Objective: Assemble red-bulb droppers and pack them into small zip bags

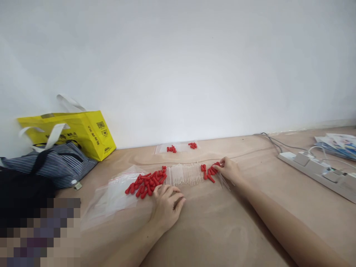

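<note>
A heap of red rubber bulbs (150,182), shaped like dropper bulbs, lies on clear zip bags (114,191) left of centre. Beside it, thin clear tubes (185,174) lie side by side in a row. My left hand (168,204) rests palm down just in front of the heap, its fingers curved and apart, holding nothing visible. At the right end of the row, my right hand (228,168) pinches at a small group of red bulbs (210,173). A few thin tubes (224,181) stick out below its fingers; the exact grip is partly hidden.
Near the wall, a flat clear bag (182,147) holds more red bulbs and tubes. A yellow bag (94,133) and a striped bag (61,163) stand at left. A white power strip (319,172) with cables and printed packets (339,142) lie at right.
</note>
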`<state>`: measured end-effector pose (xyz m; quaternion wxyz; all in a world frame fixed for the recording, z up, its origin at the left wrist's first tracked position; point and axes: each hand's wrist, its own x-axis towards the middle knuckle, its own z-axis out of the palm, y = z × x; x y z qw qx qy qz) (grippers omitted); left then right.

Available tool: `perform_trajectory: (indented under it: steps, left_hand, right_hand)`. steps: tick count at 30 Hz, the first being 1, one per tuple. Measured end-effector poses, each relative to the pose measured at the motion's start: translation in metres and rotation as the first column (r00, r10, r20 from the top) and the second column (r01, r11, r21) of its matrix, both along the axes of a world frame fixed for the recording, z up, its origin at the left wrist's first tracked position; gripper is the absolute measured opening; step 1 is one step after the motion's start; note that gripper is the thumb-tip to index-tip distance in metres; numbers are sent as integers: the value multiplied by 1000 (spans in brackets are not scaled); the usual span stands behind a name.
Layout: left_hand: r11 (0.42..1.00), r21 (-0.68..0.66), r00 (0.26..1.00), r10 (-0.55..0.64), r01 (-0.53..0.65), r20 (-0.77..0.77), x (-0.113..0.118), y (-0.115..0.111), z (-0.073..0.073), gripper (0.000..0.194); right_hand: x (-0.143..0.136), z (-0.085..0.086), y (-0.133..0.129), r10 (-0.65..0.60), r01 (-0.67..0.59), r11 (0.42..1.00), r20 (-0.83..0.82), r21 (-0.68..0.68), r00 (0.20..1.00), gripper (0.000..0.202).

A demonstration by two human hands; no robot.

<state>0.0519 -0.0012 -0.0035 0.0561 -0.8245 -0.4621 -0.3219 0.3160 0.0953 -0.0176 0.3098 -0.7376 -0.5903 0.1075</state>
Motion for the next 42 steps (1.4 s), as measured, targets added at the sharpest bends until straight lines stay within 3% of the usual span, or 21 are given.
perform_trajectory:
  steps: [4, 10, 17, 30, 42]
  left_hand:
    - [1000, 2, 1000, 23, -23, 0, 0, 0, -2, 11]
    - [986, 12, 986, 169, -169, -6, -7, 6, -5, 10]
    - [920, 6, 915, 390, -391, -103, -16, 35, 7, 16]
    - [884, -55, 855, 432, -465, -287, 32, 77, 13, 27]
    - [827, -89, 799, 501, -555, -333, 50, 87, 14, 25]
  right_hand:
    - [-4, 8, -5, 36, -42, 998, 104, 52, 994, 19]
    - [-20, 24, -20, 259, -245, 962, 124, -118, 958, 22]
    - [-30, 16, -22, 301, -281, 948, 128, -152, 945, 12]
    - [-37, 16, -24, 286, -280, 956, 59, -87, 956, 13]
    - [-47, 18, -32, 343, -339, 938, 58, -75, 937, 19]
